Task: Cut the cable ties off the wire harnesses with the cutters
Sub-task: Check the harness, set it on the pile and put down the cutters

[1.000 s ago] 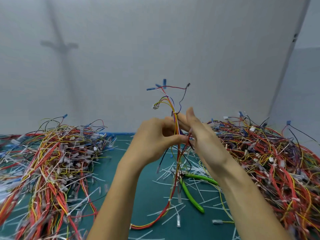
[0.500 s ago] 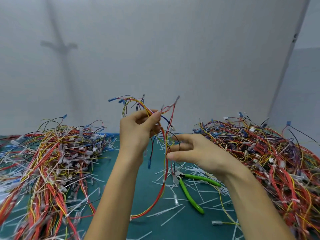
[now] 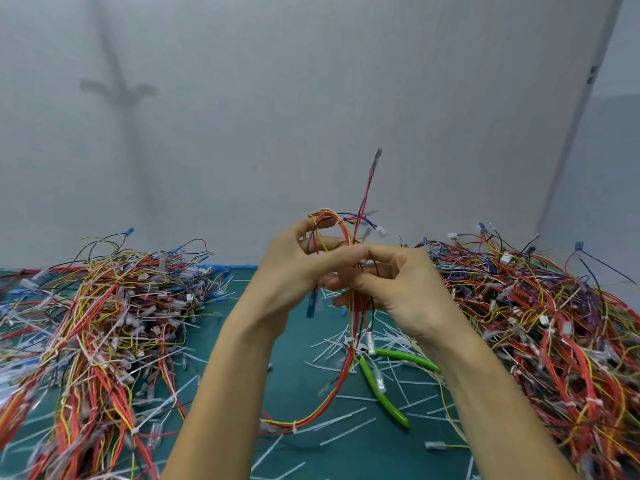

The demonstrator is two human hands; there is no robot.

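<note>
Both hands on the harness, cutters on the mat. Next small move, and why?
Probably free the right hand and take the green-handled cutters below it; the left hand can hold the harness, which has a white tie on it.

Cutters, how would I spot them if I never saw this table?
Find the green mat between the left wire heap and the right wire heap. Below the right hand holding a wire harness, among white cut ties, lie the cutters. Only they have bright green handles.
</note>
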